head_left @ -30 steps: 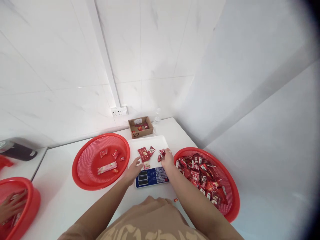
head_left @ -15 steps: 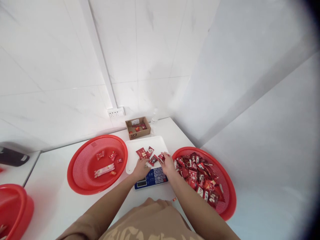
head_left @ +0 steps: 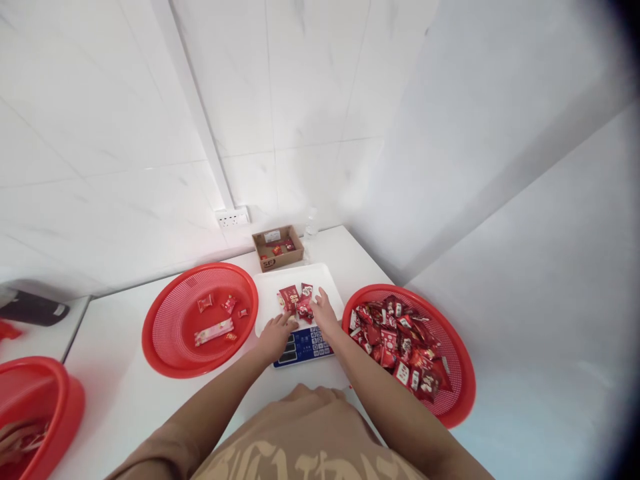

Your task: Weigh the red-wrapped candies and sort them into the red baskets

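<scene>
A white-topped weighing scale with a blue keypad panel stands on the table before me. Several red snack packets lie bunched on its tray. At the tray's front left, my left hand rests with fingers stretched forward, the tips beside the packets. My right hand is at the right side of the bunch, thumb and fingers apart, nothing seen between them. To the right, a red basket holds a heap of similar red packets.
On the left, another red basket contains a long pink packet and several small sweets. Behind the scale are a cardboard box and a clear bottle. Another person's hand reaches into a red basket at lower left.
My right hand has let go of a small packet, which now lies with the others, bunched closer. My left fingers have flattened out. Another person's hand has appeared at lower left.
</scene>
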Action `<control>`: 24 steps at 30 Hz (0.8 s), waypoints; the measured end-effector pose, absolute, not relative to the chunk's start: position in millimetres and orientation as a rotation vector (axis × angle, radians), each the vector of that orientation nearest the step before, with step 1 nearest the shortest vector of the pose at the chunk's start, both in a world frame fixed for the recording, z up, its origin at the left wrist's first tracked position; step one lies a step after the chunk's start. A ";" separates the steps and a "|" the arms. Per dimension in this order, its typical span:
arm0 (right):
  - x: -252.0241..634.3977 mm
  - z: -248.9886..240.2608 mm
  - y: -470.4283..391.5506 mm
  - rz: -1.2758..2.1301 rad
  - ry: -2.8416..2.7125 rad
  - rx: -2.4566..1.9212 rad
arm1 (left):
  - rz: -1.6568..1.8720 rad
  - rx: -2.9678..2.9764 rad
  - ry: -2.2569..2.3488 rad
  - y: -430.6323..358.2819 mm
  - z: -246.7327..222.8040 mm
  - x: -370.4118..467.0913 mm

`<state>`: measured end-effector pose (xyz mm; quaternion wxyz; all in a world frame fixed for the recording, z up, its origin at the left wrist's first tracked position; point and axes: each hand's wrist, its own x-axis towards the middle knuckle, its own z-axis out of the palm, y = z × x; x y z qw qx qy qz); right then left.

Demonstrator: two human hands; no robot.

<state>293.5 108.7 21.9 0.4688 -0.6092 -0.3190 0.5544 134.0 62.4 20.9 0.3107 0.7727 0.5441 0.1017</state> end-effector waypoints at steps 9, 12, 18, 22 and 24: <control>302.0 4.2 94.0 1.185 -1.456 -1.458 | 0.206 2.006 1.444 68.0 27.9 153.9; 308.6 0.1 89.3 1.178 -1.548 -1.379 | 0.060 2.081 1.471 69.0 31.4 155.3; 313.1 -1.4 88.9 1.156 -1.719 -1.363 | -0.070 2.178 1.482 72.7 30.3 153.2; 329.4 6.8 90.3 1.038 -1.625 -1.477 | 0.135 2.195 1.552 78.2 31.5 136.3; 347.9 12.0 85.8 1.017 -1.499 -1.525 | 0.282 2.223 1.685 78.6 32.4 116.2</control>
